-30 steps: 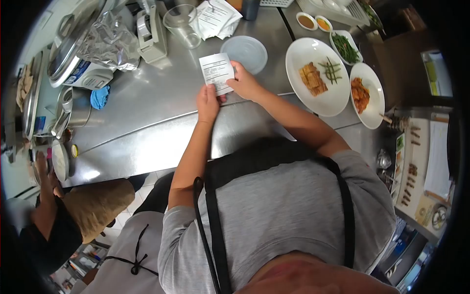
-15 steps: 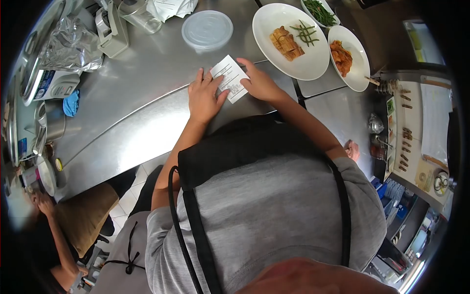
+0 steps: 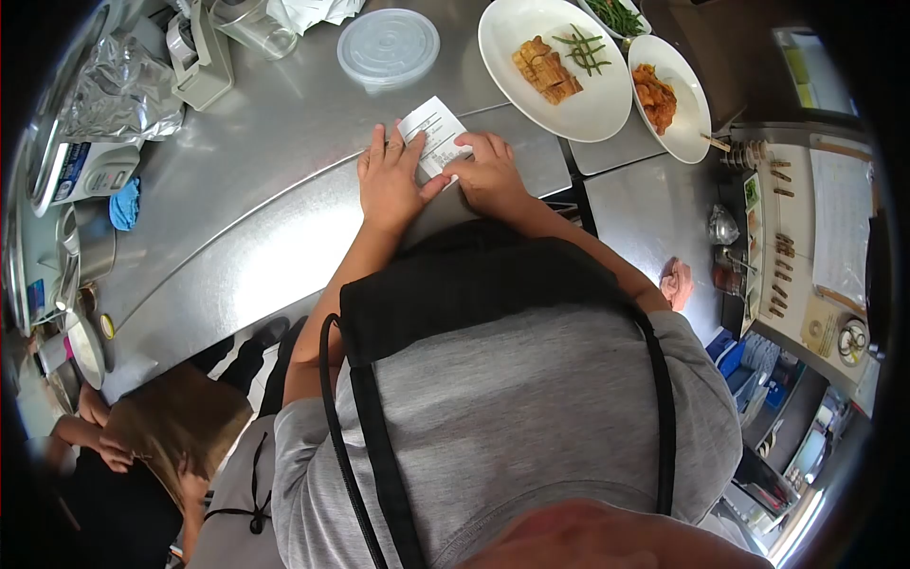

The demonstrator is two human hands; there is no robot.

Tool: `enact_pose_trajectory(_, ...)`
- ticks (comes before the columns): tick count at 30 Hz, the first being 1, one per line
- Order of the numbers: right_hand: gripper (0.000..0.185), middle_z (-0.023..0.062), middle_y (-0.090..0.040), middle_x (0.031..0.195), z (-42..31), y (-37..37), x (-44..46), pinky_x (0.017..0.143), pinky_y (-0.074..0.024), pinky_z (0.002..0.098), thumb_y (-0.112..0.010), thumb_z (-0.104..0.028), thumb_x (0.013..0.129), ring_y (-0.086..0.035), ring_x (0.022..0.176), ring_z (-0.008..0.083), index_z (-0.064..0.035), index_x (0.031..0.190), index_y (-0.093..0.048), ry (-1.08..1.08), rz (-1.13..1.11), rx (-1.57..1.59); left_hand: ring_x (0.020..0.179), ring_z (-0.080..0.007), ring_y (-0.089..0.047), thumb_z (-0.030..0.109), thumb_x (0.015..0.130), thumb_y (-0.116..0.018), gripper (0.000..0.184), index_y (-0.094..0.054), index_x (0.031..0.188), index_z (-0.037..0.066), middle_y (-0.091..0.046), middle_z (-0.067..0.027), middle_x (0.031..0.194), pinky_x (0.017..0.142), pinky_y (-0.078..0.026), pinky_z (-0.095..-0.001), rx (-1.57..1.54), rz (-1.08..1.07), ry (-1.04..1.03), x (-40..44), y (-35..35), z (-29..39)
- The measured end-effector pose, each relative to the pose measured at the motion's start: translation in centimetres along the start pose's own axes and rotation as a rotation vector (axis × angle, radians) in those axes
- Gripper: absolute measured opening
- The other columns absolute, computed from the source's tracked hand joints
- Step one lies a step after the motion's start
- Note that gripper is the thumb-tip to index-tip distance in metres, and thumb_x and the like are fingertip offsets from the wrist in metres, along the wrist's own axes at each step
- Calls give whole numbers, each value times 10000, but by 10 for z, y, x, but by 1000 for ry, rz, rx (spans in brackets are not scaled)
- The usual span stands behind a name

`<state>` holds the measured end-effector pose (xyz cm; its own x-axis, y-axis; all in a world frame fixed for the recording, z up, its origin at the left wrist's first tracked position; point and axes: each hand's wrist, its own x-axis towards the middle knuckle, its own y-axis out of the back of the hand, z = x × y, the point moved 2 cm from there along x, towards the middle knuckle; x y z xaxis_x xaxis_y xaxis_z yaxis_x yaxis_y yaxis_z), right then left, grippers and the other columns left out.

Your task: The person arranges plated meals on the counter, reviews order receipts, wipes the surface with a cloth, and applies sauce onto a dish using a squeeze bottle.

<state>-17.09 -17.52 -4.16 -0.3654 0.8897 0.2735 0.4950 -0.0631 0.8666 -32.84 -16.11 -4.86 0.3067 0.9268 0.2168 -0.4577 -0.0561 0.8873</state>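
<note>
A printed white paper slip [image 3: 434,133] lies at a slant on the steel counter [image 3: 275,142] in front of me. My left hand [image 3: 391,180] rests on its left edge, palm down with the fingers spread. On the slip's right edge is my right hand [image 3: 491,174], its fingers curled and its thumb and fingertips pinching the paper. Just beyond the slip sits a round clear lid or container [image 3: 389,45]. A white oval plate [image 3: 607,104] with browned food pieces [image 3: 546,71] and crossed green beans [image 3: 583,50] stands to the upper right.
A bowl of reddish food [image 3: 697,114] and a dish of greens [image 3: 621,17] stand at the right. Foil [image 3: 123,95], a tape dispenser [image 3: 204,71], a clear cup [image 3: 256,24] and a blue cloth [image 3: 124,204] are at the left. Co-workers stand at the lower left.
The slip has gone from being held up in both hands to lying on the counter. My left hand has spread flat, and my right hand has curled in. The view has shifted, and a co-worker's hands have moved.
</note>
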Motion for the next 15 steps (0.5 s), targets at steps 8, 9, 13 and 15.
enact_pose_trajectory(8,148,78,-487,1023,-4,-1,-1,793,-332,414,-550,-106,668,-439,987,291,-175,770,-633,63,63,-27,1220,-343,-285,481,647,-631,647,-504,1164,112,-389,-179,1273,935,-243,-462,-6,-28,1,0,1,-1)
enact_pose_trajectory(9,151,79,-488,1024,-2,2,0,794,-332,414,-547,-112,671,-442,985,288,-177,775,-634,72,72,-53,1220,-343,-284,477,647,-633,646,-503,1164,112,-387,-179,1275,936,-240,-460,-8,-33,2,0,1,-1)
enact_pose_trajectory(13,183,71,-491,1042,31,15,2,828,-314,409,-512,-118,717,-449,976,267,-189,830,-637,-115,65,-243,1219,-338,-289,449,631,-655,642,-507,1160,115,-391,-172,1273,934,-236,-453,-28,-18,-7,0,0,-3)
enact_pose_trajectory(15,197,72,-493,1048,36,15,1,832,-311,405,-496,-136,721,-447,976,267,-187,849,-637,-152,42,-222,1211,-337,-301,428,616,-674,641,-514,1157,122,-392,-159,1277,922,-247,-450,-26,-10,0,0,0,-2)
